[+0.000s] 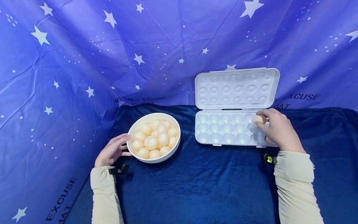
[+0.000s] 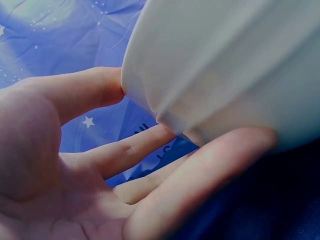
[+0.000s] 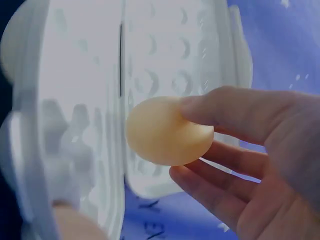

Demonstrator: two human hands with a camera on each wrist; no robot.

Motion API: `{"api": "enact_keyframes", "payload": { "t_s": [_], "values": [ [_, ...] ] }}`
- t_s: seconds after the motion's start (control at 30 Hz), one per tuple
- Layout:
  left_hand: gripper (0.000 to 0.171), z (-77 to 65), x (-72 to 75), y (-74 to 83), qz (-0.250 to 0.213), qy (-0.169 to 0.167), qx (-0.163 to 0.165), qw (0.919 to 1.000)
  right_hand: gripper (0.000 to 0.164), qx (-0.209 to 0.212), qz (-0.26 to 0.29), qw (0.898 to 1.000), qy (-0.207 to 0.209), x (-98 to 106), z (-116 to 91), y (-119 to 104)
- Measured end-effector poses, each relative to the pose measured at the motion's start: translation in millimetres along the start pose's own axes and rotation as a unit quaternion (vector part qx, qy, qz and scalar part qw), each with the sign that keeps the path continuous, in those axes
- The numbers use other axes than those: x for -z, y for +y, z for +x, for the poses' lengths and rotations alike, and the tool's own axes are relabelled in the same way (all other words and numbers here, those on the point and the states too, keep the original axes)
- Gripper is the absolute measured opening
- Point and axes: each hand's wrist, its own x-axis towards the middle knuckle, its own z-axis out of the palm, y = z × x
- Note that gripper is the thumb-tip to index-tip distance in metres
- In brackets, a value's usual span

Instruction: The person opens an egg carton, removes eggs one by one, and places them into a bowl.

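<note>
A white bowl [image 1: 156,160] heaped with pale cream eggs [image 1: 152,143] stands left of centre. On its left side my left hand [image 1: 113,149] holds it; in the left wrist view the thumb touches the rim and other fingers lie lower against the ribbed wall. My right hand [image 1: 282,129] pinches one egg [image 3: 162,131] between thumb and fingertips, above the right end of a white egg carton [image 1: 208,143]. Another egg [image 1: 269,141] sits in the carton's front right corner, partly hidden by that hand. Pale hollows fill the carton's visible remainder.
The carton's lid [image 1: 237,88] stands open at the back, leaning near a blue star-printed curtain [image 1: 167,46]. Dark blue cloth [image 1: 195,186] covers the table. Dark wrist devices [image 1: 118,170] are strapped at both cuffs.
</note>
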Motion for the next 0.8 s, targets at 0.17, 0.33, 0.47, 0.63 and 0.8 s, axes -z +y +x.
{"api": "enact_keyframes", "payload": {
  "t_s": [0.17,0.33,0.47,0.63,0.8],
  "values": [
    [0.017,4.0,-2.9,0.6,-0.002,0.001,0.009,1.0000,0.029,0.041,0.009,0.999,0.026,-2.9,3.0,-24.2],
    [0.025,6.4,-0.8,3.1,0.004,-0.005,-0.006,1.0000,0.023,0.090,0.043,0.994,0.043,-12.5,14.8,-55.0],
    [0.028,5.7,1.3,4.2,0.009,-0.005,-0.004,0.9999,0.022,0.108,0.071,0.991,0.041,-23.5,20.1,-77.8],
    [0.025,3.3,1.9,2.5,0.001,0.007,0.013,0.9999,0.026,0.104,0.091,0.990,0.015,-41.1,22.1,-101.3],
    [0.023,2.2,1.8,1.1,-0.002,0.009,0.014,0.9999,0.027,0.101,0.108,0.989,-0.009,-53.8,25.0,-124.1]
  ]
}}
